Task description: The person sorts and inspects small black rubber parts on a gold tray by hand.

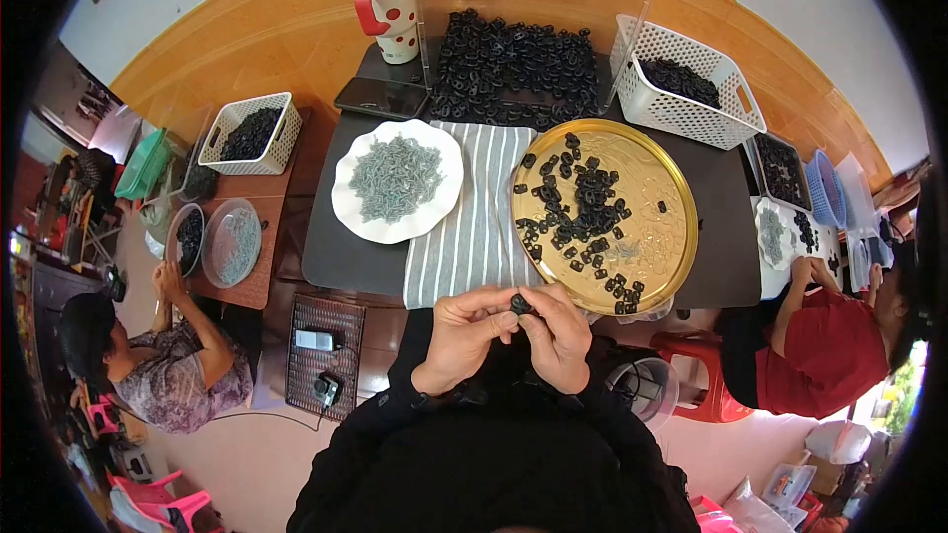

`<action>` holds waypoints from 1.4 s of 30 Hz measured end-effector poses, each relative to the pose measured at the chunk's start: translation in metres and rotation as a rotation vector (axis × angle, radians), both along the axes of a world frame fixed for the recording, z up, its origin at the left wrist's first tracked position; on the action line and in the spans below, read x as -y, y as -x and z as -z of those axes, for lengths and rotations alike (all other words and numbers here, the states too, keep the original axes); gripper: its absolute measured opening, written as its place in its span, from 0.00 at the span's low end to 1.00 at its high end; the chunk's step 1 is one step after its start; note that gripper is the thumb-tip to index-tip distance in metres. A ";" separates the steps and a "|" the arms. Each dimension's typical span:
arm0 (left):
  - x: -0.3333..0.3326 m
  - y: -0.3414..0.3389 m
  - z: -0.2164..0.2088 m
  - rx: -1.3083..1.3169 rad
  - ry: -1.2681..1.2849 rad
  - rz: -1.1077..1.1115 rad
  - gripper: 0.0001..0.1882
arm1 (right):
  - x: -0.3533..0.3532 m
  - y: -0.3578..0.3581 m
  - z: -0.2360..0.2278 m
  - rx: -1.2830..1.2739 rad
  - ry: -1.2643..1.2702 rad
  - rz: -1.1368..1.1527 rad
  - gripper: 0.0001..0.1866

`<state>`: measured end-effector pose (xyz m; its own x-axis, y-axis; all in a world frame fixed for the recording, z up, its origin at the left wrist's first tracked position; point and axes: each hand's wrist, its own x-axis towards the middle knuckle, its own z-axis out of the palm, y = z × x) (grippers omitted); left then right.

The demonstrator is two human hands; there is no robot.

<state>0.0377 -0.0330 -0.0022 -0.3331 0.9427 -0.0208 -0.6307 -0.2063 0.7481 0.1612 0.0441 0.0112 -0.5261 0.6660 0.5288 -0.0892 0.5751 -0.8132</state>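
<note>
Close to the table's front edge, my left hand (462,338) and my right hand (558,338) meet, fingertips pinched around one small black plastic part (520,303). My fingers cover some of it. Just beyond them lies a grey-and-white striped cloth (474,252). To the right, a round gold tray (654,153) bears many loose black plastic parts (594,192), thickest in its middle and scattered toward the near rim. On the left, a white scalloped plate (346,202) carries a heap of thin grey pieces (397,178), too small to identify surely.
Behind the tray, a clear-walled bin holds piled black parts (513,69). A white basket (726,123) stands at back right, a dotted tumbler (397,20) and a dark phone (383,97) at back left. People work at both sides; a red stool (726,405) is right of me.
</note>
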 end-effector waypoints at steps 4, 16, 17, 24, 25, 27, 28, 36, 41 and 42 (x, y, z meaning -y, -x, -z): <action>0.000 0.000 -0.002 0.001 -0.028 -0.001 0.14 | 0.000 0.000 -0.001 -0.013 -0.035 0.006 0.16; -0.001 -0.003 -0.005 -0.043 -0.028 0.025 0.09 | 0.004 -0.002 -0.001 -0.068 -0.175 0.055 0.16; -0.002 -0.003 -0.006 -0.039 -0.042 0.040 0.09 | 0.005 -0.004 0.000 -0.075 -0.153 0.038 0.15; -0.003 0.003 -0.008 -0.165 0.021 0.125 0.19 | -0.057 -0.052 -0.036 0.311 0.643 -0.159 0.10; -0.004 0.005 -0.006 -0.163 0.006 0.135 0.19 | -0.080 -0.055 -0.059 0.281 0.711 -0.101 0.09; -0.003 0.006 -0.008 -0.195 0.043 0.075 0.17 | -0.138 -0.053 -0.092 0.178 0.193 0.052 0.05; -0.004 0.004 -0.009 -0.189 0.023 0.072 0.16 | -0.187 -0.063 -0.105 0.349 -0.276 0.113 0.04; 0.003 0.014 -0.003 -0.173 0.079 0.008 0.13 | -0.242 -0.042 -0.102 0.285 0.433 0.081 0.13; -0.002 0.013 0.000 -0.180 0.101 0.061 0.12 | -0.209 -0.052 -0.036 0.721 -0.164 -0.073 0.10; -0.001 0.012 -0.001 -0.178 0.107 0.063 0.12 | -0.205 -0.052 -0.031 0.722 -0.158 -0.075 0.10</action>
<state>0.0254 -0.0320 -0.0012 -0.2812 0.9573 -0.0674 -0.4954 -0.0846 0.8645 0.2128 0.2495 0.0419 -0.8200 0.5594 0.1206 0.3929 0.7035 -0.5922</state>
